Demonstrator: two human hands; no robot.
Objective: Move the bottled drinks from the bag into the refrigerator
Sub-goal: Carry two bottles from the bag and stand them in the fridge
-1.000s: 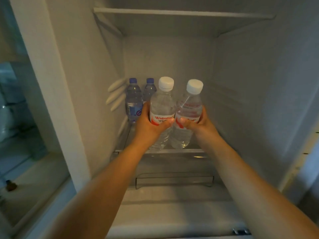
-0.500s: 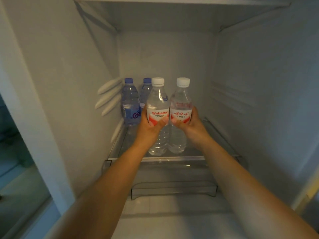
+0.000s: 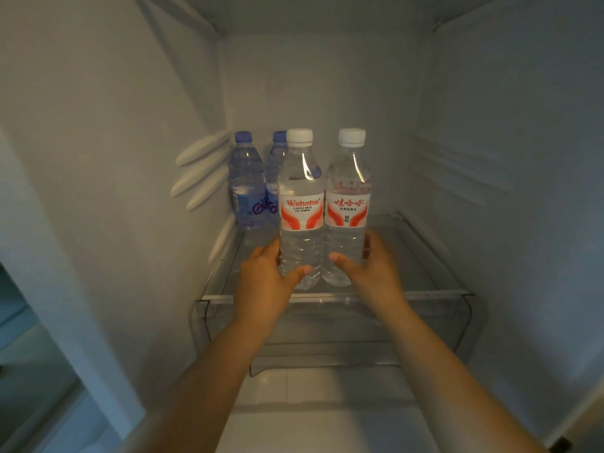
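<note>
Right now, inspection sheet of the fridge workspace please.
Surface: clear glass shelf, bottles standing on it.
Job's things: two white-capped bottles upright, side by side near the front; two blue-capped bottles behind them, at the back left.
Clutter: nothing seen.
Grippers: left hand and right hand each curl around the lower part of a white-capped bottle.
Cables: nothing seen.
Surroundings: white fridge walls, clear drawer under the shelf.
</note>
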